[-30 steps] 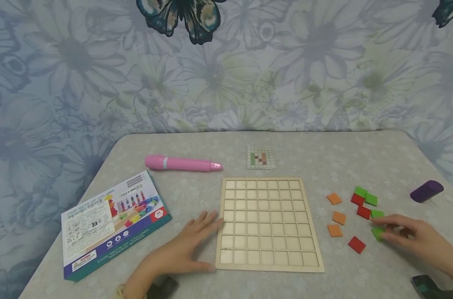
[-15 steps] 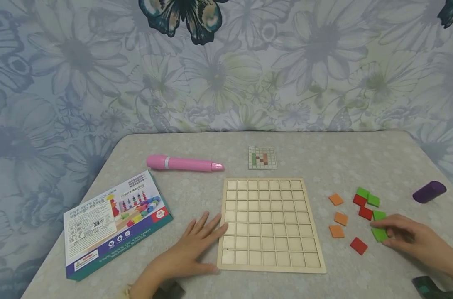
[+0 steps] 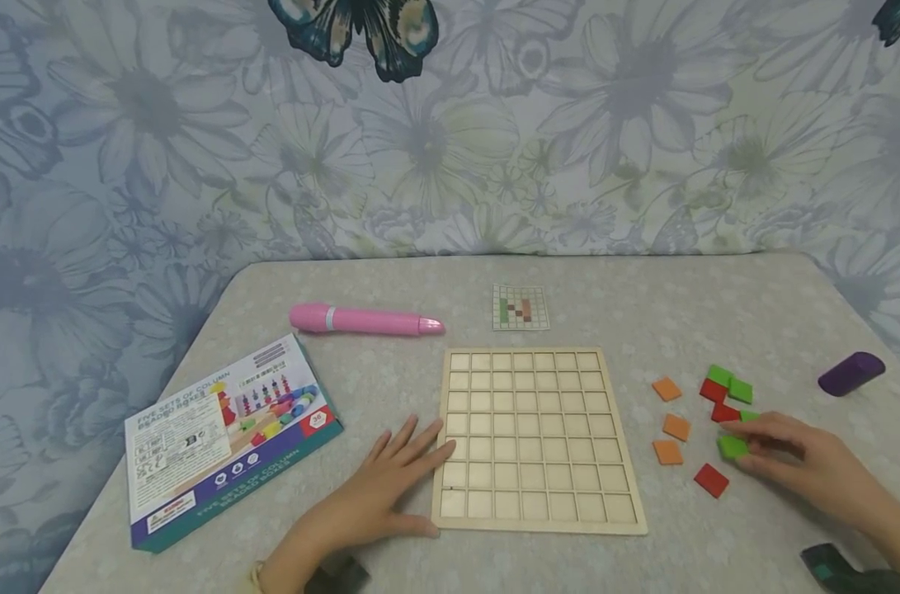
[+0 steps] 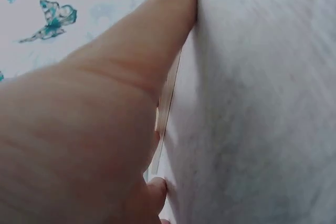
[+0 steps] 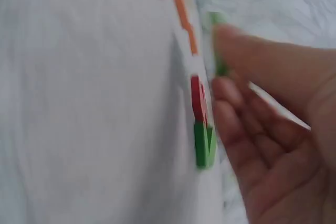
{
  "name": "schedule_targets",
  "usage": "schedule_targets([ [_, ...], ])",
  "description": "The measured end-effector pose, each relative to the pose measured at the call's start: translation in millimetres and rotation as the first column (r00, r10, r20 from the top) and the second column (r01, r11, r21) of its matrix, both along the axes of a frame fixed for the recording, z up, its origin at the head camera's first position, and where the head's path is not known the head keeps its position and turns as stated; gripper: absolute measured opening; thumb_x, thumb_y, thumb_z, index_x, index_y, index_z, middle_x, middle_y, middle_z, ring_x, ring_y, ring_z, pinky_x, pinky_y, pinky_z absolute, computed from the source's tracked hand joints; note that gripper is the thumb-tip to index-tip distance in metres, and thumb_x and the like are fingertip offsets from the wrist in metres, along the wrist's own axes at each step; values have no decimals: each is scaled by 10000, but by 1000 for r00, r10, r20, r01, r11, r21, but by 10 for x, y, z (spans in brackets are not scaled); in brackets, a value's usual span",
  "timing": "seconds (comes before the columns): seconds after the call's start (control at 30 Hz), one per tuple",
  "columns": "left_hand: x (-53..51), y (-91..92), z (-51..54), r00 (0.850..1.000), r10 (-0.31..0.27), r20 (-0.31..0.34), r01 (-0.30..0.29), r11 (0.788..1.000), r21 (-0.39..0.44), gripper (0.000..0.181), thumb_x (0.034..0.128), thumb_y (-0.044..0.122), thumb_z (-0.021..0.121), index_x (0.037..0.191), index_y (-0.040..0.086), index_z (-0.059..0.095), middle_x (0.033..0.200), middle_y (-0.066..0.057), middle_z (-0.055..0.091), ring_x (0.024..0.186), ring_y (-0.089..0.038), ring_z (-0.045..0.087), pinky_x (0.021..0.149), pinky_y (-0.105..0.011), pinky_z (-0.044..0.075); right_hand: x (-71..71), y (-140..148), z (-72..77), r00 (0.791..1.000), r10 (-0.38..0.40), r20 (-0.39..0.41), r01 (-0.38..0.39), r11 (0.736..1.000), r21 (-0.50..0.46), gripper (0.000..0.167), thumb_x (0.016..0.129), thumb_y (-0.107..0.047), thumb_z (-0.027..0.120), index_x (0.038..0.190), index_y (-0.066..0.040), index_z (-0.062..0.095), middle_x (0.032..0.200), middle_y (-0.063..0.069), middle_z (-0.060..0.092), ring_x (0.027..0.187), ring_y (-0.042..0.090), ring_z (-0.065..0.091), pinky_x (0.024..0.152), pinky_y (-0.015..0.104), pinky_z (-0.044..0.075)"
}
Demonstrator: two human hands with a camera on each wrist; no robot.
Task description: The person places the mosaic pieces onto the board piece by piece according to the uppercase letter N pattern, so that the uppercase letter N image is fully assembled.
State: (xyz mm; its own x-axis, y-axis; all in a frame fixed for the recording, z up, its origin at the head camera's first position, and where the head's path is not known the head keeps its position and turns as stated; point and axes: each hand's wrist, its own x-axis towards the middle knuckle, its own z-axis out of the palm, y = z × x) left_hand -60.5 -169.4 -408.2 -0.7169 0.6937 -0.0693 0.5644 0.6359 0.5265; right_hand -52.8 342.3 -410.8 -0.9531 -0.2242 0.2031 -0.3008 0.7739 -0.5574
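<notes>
My right hand (image 3: 798, 454) pinches a green tile (image 3: 732, 448) between thumb and fingers; in the right wrist view the same green tile (image 5: 218, 43) is lifted off the table. Beneath and behind that hand lie red tiles (image 3: 712, 480) and other green tiles (image 3: 741, 390). Orange tiles (image 3: 666, 452) form a loose column to their left. My left hand (image 3: 383, 478) lies with spread fingers at the left edge of the wooden grid board (image 3: 539, 528), its fingertips touching the frame. The board's squares hold no tiles. In the left wrist view the hand (image 4: 84, 124) covers most of the board.
Behind the board lies a small pattern card (image 3: 520, 308) with coloured squares. A pink pen-shaped object (image 3: 368, 320) is at the back left, above a flat game box (image 3: 230, 441). At the far right lies a purple cylinder (image 3: 851, 374).
My right hand has picked up a green tile from the table and moved it slightly left and upward. My left hand has stayed at the board's edge.
</notes>
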Motion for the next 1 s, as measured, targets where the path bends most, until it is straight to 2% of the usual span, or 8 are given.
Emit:
schedule_targets([
  [0.2, 1, 23, 18, 998, 6, -54, -7, 1000, -13, 896, 756, 612, 616, 1483, 196, 298, 1550, -29, 115, 1388, -334, 10, 1032, -603, 80, -52, -361, 233, 992, 43, -118, -58, 990, -131, 461, 669, 99, 772, 1091, -64, 683, 874, -65, 585, 755, 1, 515, 715, 60, 409],
  [0.3, 10, 39, 19, 997, 15, -74, -17, 999, -33, 899, 749, 622, 612, 1479, 193, 310, 1547, -34, 130, 1386, -339, 36, 1026, -609, 104, -103, -648, 338, 981, 77, -176, -118, 964, -237, 484, 643, 172, 748, 1084, -13, 677, 917, -17, 604, 785, 12, 550, 729, 92, 434],
  [0.43, 23, 65, 17, 996, 31, -82, -36, 997, -62, 912, 740, 643, 601, 1481, 204, 304, 1547, -23, 130, 1386, -334, 46, 1024, -609, 111, -133, -1146, 403, 977, 93, -189, -152, 933, -326, 439, 668, 151, 748, 1068, -19, 686, 954, 5, 615, 793, 58, 565, 745, 136, 452],
  [0.57, 51, 99, 15, 993, 47, -105, -55, 996, -72, 902, 743, 656, 585, 1477, 204, 317, 1546, -29, 149, 1382, -350, 60, 1018, -619, 123, -116, -1664, 352, 986, 113, -122, -147, 934, -324, 377, 704, 29, 784, 1040, -127, 713, 941, -88, 607, 772, 64, 557, 715, 199, 477],
  [0.7, 96, 135, 33, 993, 72, -96, -80, 993, -89, 890, 743, 663, 574, 1471, 212, 333, 1542, -31, 169, 1379, -366, 67, 1015, -626, 122, -95, -2064, 212, 978, 199, -55, -205, 911, -358, 342, 714, -4, 789, 1014, -151, 720, 911, -121, 599, 756, 74, 559, 685, 272, 501],
  [0.87, 118, 172, 51, 993, 101, -64, -108, 988, -108, 890, 736, 650, 596, 1472, 229, 329, 1545, -10, 157, 1383, -353, 60, 1021, -620, 101, -82, -2332, 62, 963, 266, 51, -223, 884, -412, 313, 718, -39, 795, 1000, -152, 721, 913, -117, 601, 749, 80, 564, 692, 254, 499],
  [1.0, 99, 179, 35, 992, 101, -71, -109, 989, -105, 896, 732, 646, 605, 1475, 233, 321, 1547, -5, 140, 1381, -354, 52, 1017, -629, 83, -101, -2421, -16, 951, 301, 69, -246, 874, -418, 311, 708, -53, 801, 995, -137, 716, 910, -109, 603, 757, 88, 567, 701, 245, 499],
])
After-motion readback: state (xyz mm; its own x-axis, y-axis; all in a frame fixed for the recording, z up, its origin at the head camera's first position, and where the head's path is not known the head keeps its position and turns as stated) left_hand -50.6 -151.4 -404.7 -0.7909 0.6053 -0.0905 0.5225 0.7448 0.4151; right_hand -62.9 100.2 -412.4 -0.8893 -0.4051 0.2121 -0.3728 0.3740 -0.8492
